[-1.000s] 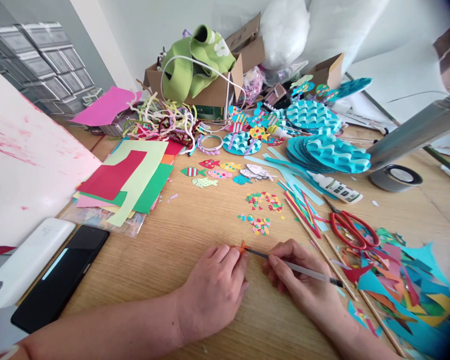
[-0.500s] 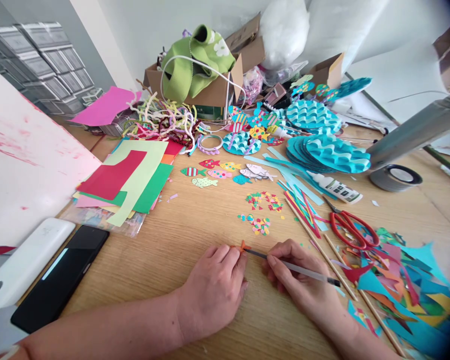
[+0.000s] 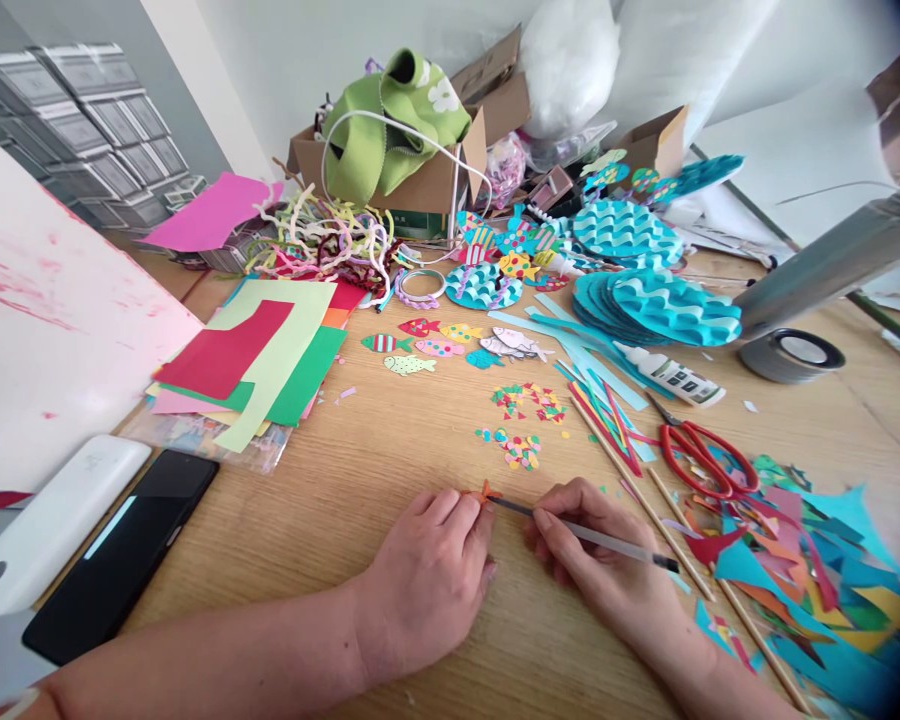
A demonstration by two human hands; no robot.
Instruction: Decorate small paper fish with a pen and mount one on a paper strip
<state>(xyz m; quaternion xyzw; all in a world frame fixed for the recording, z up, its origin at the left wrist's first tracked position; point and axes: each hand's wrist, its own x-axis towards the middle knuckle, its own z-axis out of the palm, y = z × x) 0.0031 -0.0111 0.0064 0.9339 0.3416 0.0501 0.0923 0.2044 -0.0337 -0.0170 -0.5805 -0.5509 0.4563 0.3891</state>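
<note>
A pale wall rises behind a wooden table [image 3: 307, 520], whose far edge is crowded with craft supplies. Out in the bare middle of the table, toward the near edge, lies a small piece of orange paper [image 3: 487, 491], mostly hidden by the left hand [image 3: 431, 565]. That hand's fingers are curled and closed over it, seemingly pinning it to the wood, with only a tip showing beyond the index finger and thumb. The right hand [image 3: 592, 550] grips a pen [image 3: 622, 546] between thumb and fingers; its point meets the exposed orange tip, or nearly so. Whether a mark is made there is too small to tell.

Farther toward the far edge, small paper dots [image 3: 521, 450] and a heap of paper bits [image 3: 529, 402] lie loose. Beyond them, several coloured paper fish [image 3: 439, 348] bear spots or stripes and look finished, while the white fish [image 3: 516, 343] beside them seem undecorated. The orange piece itself appears unfinished. Scissors [image 3: 675, 432] and a mound of scraps [image 3: 802, 570] lie toward the right edge; a phone [image 3: 124, 555] lies by the left.
</note>
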